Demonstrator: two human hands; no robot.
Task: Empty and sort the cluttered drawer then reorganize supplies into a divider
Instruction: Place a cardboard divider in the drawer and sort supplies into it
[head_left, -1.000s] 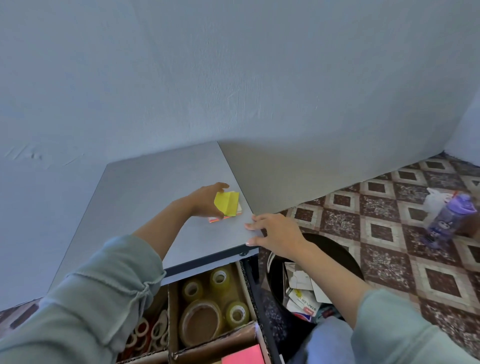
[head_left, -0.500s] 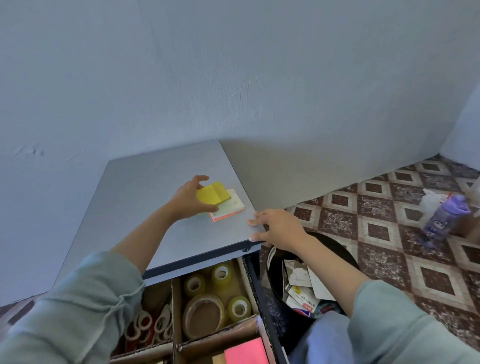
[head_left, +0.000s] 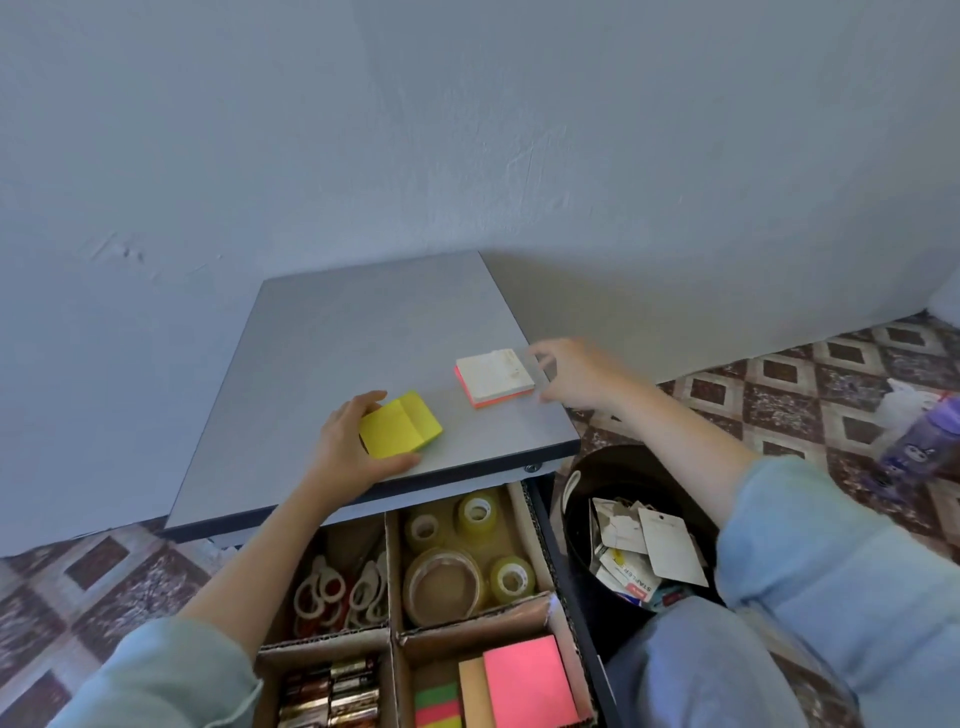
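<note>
left grip (head_left: 358, 447) curled round the yellow sticky pad (head_left: 400, 423), by the front edge of the desk (head_left: 363, 322) | right grip (head_left: 576, 374) fingers apart, blurry, just beside the white pad with orange edge (head_left: 493, 376), likely about to take it | both pads square, papery, flat | cardboard divider (head_left: 390, 571) below already holds pink notes (head_left: 524, 680), so the pads likely go there

A single wide-angle view from a camera worn on the person's head looks forward and steeply down over a grey desktop (head_left: 332, 353) to a pale wall (head_left: 467, 130) straight ahead. It sits close above the work: the left forearm (head_left: 249, 561) and right forearm (head_left: 675, 436) enter from the bottom edge, an open drawer (head_left: 543, 519) lies just beneath the lens, and a bin (head_left: 623, 451) and tiled floor (head_left: 779, 395) fill the right side.
</note>
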